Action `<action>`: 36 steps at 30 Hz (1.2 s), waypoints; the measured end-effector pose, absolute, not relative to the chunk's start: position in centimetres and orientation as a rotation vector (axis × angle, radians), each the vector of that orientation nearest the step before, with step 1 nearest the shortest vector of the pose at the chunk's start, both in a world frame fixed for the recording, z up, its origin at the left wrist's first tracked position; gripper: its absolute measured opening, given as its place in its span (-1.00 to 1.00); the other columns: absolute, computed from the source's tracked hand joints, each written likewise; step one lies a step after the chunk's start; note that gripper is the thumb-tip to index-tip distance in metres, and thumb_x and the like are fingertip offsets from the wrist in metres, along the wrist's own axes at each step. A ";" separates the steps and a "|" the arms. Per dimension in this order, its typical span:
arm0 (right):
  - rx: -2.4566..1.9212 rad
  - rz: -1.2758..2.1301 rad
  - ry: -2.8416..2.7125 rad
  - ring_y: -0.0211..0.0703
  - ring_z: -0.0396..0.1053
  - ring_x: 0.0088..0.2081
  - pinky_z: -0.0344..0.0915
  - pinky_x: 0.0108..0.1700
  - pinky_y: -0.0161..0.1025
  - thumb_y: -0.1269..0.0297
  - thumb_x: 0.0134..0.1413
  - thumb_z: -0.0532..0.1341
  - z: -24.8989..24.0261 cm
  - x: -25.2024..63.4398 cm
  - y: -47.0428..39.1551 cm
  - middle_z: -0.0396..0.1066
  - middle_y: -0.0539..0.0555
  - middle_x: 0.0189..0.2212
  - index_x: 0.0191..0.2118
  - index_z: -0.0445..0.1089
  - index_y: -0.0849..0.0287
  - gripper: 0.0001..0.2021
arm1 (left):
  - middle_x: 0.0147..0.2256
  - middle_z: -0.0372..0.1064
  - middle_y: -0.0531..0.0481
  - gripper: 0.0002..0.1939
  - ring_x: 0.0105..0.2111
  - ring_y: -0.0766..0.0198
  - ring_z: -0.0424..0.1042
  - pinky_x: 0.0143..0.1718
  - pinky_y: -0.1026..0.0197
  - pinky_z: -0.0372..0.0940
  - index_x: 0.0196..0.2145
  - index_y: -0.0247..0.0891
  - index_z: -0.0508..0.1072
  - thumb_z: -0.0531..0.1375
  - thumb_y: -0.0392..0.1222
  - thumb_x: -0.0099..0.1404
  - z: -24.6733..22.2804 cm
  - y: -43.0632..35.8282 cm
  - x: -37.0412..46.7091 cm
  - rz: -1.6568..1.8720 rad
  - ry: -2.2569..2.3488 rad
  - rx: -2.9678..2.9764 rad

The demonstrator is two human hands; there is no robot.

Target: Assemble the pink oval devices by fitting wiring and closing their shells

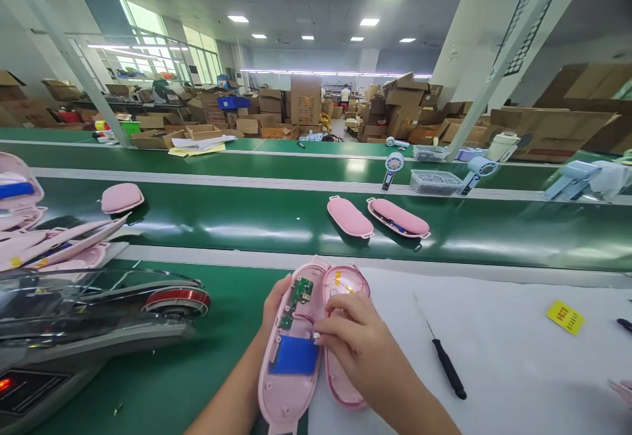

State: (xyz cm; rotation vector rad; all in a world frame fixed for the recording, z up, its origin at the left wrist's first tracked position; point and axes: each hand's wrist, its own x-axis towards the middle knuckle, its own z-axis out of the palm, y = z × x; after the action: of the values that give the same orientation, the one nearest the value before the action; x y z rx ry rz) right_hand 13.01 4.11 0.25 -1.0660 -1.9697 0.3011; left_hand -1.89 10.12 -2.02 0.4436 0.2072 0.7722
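My left hand [274, 310] grips the left edge of an opened pink plastic shell [289, 395], tilted up above the bench. Inside the shell are a green circuit board [299, 297], a blue battery pack [294, 356] and thin dark wires [305, 318]. My right hand [358, 336] is closed in a pinch at the shell's right edge, beside the battery. A small white connector [316, 337] shows at its fingertips, partly hidden. Beneath that hand lies the other half-shell [340, 382], pink with a clear rim and yellow tape inside.
A black-handled screwdriver [448, 368] and a yellow label [565, 317] lie on the white sheet [503, 356]. Left stands a machine with a clear cover [108, 283], near piled pink shells [59, 244]. Closed pink cases [350, 216] rest on the green belt [247, 214]. Beyond are handheld fans [394, 162].
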 end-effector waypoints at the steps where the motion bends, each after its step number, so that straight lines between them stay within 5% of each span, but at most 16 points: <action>1: -1.076 0.388 -1.921 -0.16 0.36 -0.26 0.38 -0.23 -0.26 0.45 0.16 0.14 0.6 12.9 3.9 0.43 0.06 -0.30 -0.31 0.48 0.11 -0.82 | -0.44 0.50 -0.09 -0.64 -0.28 0.02 0.47 -0.16 0.06 0.31 -0.43 -0.36 0.52 0.23 0.06 0.10 -2.1 10.0 -1.8 0.775 0.212 0.447; 8: -1.410 0.792 -1.514 -0.23 0.36 -0.53 0.25 -0.47 -0.35 0.21 0.11 0.17 1.9 12.7 3.5 0.46 -0.05 -0.53 -0.37 0.46 0.08 -0.85 | -0.20 0.51 -0.20 -0.47 -0.05 -0.13 0.42 0.05 -0.05 0.22 -0.10 -0.41 0.48 0.25 0.06 0.09 -1.8 9.5 -1.0 0.752 0.253 0.540; 15: -1.474 0.505 -1.581 -0.18 0.31 -0.54 0.15 -0.49 -0.29 0.12 0.22 -0.03 1.3 12.9 3.9 0.40 -0.01 -0.57 -0.45 0.36 0.09 -0.67 | -0.23 0.53 -0.20 -0.54 -0.02 -0.15 0.40 0.09 -0.06 0.18 -0.21 -0.41 0.53 0.24 0.06 0.12 -2.5 9.4 -1.1 0.780 0.322 0.548; 23: -1.401 1.133 -1.100 -0.29 0.22 -0.61 0.20 -0.57 -0.35 -0.07 0.01 0.18 2.1 13.6 4.0 0.30 -0.03 -0.61 -0.31 0.42 0.15 -0.64 | -0.15 0.49 -0.23 -0.42 -0.08 -0.16 0.42 0.02 -0.08 0.20 0.01 -0.40 0.42 0.17 0.10 0.18 -2.2 9.2 -0.9 0.736 0.304 0.561; 27: -1.259 1.337 -1.042 -0.32 0.21 -0.61 0.23 -0.58 -0.38 -0.03 -0.20 0.34 2.6 13.7 4.2 0.28 -0.05 -0.65 -0.40 0.42 0.20 -0.64 | -0.17 0.49 -0.21 -0.38 -0.11 -0.13 0.44 -0.01 -0.06 0.22 0.02 -0.40 0.40 0.19 0.13 0.15 -2.0 9.2 -0.9 0.716 0.258 0.557; 32: -1.244 1.412 -1.154 -0.34 0.22 -0.61 0.18 -0.59 -0.39 0.06 -0.14 0.34 2.7 13.2 4.0 0.30 -0.07 -0.62 -0.51 0.26 0.16 -0.68 | -0.30 0.52 -0.23 -0.40 -0.15 -0.10 0.46 -0.05 0.01 0.25 -0.12 -0.50 0.48 0.23 0.13 0.11 -2.2 9.4 -1.1 0.694 0.290 0.558; 36: -1.352 1.278 -1.302 -0.28 0.28 -0.48 0.23 -0.44 -0.35 0.16 -0.01 0.26 2.3 13.1 3.5 0.35 -0.03 -0.51 -0.43 0.36 0.15 -0.83 | -0.32 0.52 -0.22 -0.41 -0.15 -0.08 0.46 -0.07 0.03 0.26 -0.10 -0.49 0.47 0.23 0.12 0.13 -2.2 9.3 -1.2 0.717 0.311 0.549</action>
State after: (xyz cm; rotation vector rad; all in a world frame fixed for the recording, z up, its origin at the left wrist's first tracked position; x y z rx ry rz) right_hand 13.13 3.54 2.29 -1.3521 -1.3016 1.2784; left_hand -1.23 9.27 -2.23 0.5490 0.3115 0.7167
